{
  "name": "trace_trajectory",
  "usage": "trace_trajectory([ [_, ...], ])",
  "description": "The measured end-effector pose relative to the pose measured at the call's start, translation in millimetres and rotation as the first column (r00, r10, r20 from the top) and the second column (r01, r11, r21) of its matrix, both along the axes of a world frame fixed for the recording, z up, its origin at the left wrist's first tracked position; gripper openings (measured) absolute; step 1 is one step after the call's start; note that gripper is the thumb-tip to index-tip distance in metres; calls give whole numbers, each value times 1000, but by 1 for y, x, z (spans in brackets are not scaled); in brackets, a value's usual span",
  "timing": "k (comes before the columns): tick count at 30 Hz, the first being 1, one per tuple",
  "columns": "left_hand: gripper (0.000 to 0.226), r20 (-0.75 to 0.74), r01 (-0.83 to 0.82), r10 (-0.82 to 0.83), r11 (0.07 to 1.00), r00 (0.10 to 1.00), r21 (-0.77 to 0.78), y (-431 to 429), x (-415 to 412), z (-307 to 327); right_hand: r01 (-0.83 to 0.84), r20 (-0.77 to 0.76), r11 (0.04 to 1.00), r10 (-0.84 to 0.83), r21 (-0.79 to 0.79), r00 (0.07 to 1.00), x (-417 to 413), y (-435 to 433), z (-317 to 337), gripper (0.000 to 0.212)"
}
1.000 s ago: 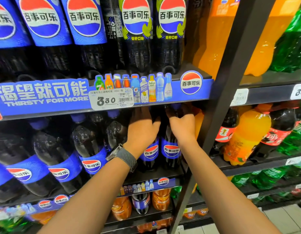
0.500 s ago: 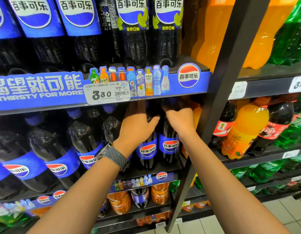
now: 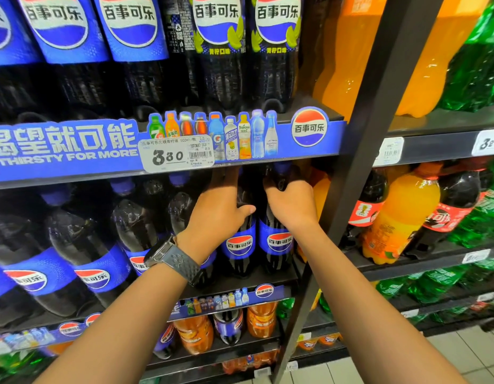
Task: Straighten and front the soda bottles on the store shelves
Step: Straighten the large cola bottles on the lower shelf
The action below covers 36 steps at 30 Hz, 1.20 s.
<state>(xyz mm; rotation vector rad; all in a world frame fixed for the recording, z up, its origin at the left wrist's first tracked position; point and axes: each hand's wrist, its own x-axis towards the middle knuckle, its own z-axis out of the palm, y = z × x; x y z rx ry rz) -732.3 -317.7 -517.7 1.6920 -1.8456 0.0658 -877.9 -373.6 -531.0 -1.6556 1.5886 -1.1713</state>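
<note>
- left hand [image 3: 218,214] curls round the shoulder of a cola bottle [image 3: 239,253].
- right hand [image 3: 291,206] grips the neck of the neighbouring bottle [image 3: 279,245], just right of it.

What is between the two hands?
Head view: between left hand and right hand sits the dark shoulder of the blue-labelled plastic cola bottle the left hand grips.

The middle shelf [image 3: 270,279] bears a row of dark cola bottles [image 3: 276,239] standing side by side; the shelf above [image 3: 317,110], fronted by a blue strip [image 3: 60,166] (a white price tag [image 3: 176,155] clipped on), carries taller bottles [image 3: 129,51].
</note>
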Motion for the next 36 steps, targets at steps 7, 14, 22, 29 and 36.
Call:
trace_trajectory([
  [7, 87, 134, -67, 70, 997, 989, -24, 11, -3, -2, -57, -92, 998, 55, -17, 994, -1, 6, 3, 32],
  [14, 100, 241, -139, 151, 988, 959, -67, 16, -6, -3, -47, -342, 994, 10, -99, 940, -4, 10, -4, 31],
  [22, 81, 56, -137, 140, 989, 989, -51, 41, -17, -14, -72, -282, 975, 10, -209, 959, -4, 31, -13, 42],
  [29, 36, -167, -38, 11, 987, 986, -158, 111, -12, -71, -180, -213, 842, 80, -508, 974, -24, 86, -52, 45],
  [36, 8, -336, -7, 68, 984, 940, 179, 164, -3, -175, -213, -170, 959, 182, -185, 969, -28, 144, -150, 5],
])
